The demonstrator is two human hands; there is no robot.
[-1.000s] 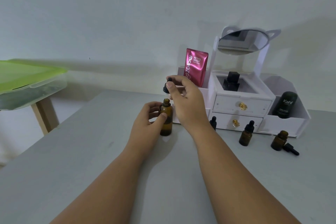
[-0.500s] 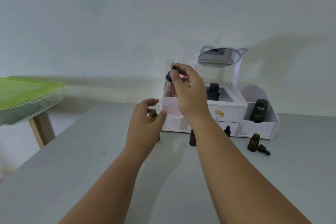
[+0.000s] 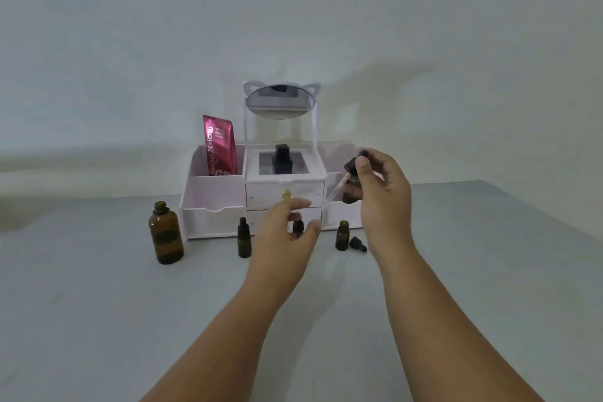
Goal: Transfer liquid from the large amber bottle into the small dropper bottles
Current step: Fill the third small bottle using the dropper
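Head view: right hand (image 3: 381, 193) right of centre, pinching dropper (image 3: 349, 173), glass tip angled down-left. Left hand (image 3: 287, 232) centre, fingers spread and curled, holding nothing, capped small bottle (image 3: 297, 227) just behind. Large amber bottle (image 3: 165, 233) uncapped, upright on tabletop (image 3: 98, 303), left. Open small bottle (image 3: 341, 235) plus loose cap (image 3: 358, 244) right of centre. Organizer (image 3: 212, 193) behind.

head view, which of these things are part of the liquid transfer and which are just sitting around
Part of the job:
- large amber bottle, open
- dropper in the right hand
- uncapped small bottle, its loose cap beside it
- capped small bottles and
- left hand, open

Just lying about:
- white organiser
- pink sachet
- mirror
- black item in the centre compartment
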